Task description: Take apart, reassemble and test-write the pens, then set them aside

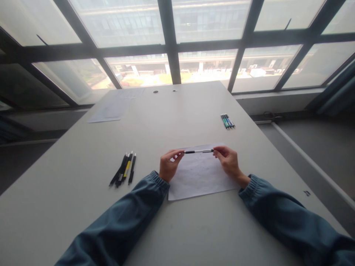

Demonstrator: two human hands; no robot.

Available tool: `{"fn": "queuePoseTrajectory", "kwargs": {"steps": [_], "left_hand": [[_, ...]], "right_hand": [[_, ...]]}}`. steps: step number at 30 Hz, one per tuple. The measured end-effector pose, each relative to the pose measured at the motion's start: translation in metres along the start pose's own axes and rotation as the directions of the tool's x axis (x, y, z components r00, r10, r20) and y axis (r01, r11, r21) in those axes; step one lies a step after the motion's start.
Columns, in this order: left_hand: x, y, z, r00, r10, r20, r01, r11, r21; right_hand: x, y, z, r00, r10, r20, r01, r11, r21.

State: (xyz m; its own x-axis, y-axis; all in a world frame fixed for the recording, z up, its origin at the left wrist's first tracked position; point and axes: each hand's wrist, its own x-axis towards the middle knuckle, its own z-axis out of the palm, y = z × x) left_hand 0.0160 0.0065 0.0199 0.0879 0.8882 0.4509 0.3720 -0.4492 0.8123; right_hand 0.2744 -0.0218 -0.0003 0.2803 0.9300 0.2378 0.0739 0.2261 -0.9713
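Observation:
A black and white pen (198, 151) is stretched level between my two hands, above a sheet of white paper (201, 181). My left hand (169, 164) pinches its left end, by the black grip, between thumb and fingers. At the other end, my right hand (227, 162) is closed on the dark tip beside the clip. Faint marks show on the paper, too blurred to read. Left of my left hand lies a loose group of black pens (121, 171), with a yellow pen (127, 166) among them.
Several green and blue pens (227, 121) lie side by side on the white table (166, 118) at the right. More paper sheets (109, 107) rest at the far left. A small dark object (307, 193) is near the right edge. Large windows stand beyond the table.

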Motion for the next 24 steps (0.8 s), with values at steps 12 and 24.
{"fn": "queuePoseTrajectory", "kwargs": {"steps": [12, 24], "left_hand": [[-0.001, -0.0009, -0.0005, 0.999, 0.037, 0.008, -0.038, 0.999, 0.027], [0.0, 0.0016, -0.0001, 1.0, 0.025, 0.017, -0.025, 1.0, 0.011]], "right_hand": [[0.0007, -0.002, 0.0, 0.999, -0.04, -0.005, 0.04, 0.999, -0.028], [0.0013, -0.0015, 0.0004, 0.999, -0.039, 0.003, 0.04, 0.999, -0.015]]}}
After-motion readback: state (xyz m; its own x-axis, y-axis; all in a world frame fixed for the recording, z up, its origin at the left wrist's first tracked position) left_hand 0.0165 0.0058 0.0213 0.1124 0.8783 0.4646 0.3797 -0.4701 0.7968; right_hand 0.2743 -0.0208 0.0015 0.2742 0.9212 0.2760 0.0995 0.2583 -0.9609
